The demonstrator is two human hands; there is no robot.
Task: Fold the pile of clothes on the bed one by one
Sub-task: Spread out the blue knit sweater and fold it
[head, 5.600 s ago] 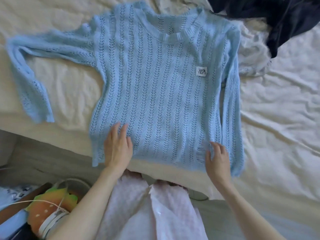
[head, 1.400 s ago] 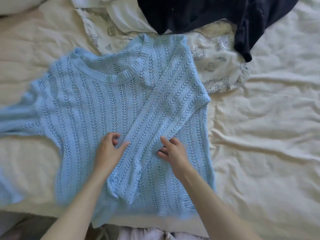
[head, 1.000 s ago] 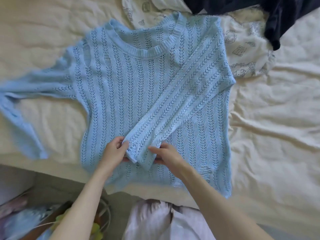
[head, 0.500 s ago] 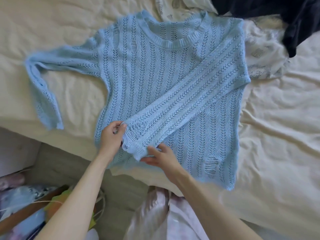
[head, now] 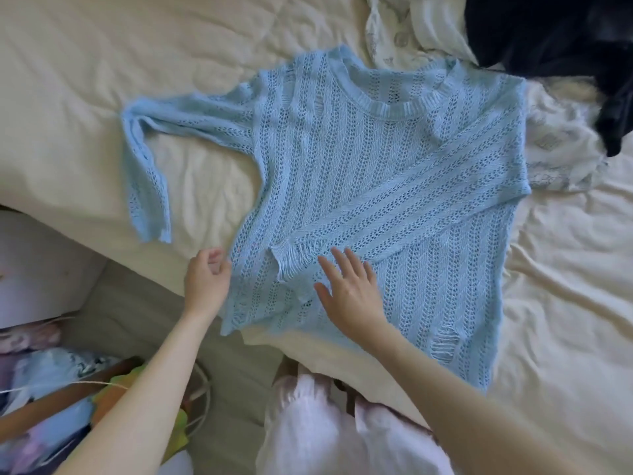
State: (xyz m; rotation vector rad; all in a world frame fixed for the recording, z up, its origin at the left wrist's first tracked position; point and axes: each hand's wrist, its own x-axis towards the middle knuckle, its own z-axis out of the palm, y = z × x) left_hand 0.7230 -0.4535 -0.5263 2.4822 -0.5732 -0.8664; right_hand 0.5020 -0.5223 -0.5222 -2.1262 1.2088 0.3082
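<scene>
Right hand (head: pixel 352 289) flat, fingers spread; left hand (head: pixel 205 281) loosely curled

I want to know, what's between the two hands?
In the head view, the sweater's frayed cuff lies between the left hand and right hand.

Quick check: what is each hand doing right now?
Left hand: loosely curled beside the blue sweater, holding nothing.
Right hand: open, fingers flat on the sweater by the folded sleeve.

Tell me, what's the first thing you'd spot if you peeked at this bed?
A big light blue knitted sweater spread flat on the cream bed, one sleeve folded slantwise across its front, the other stretched out to the left. The right hand lies flat on its lower part; the left hand is at its side edge. A dark garment lies top right.
</scene>
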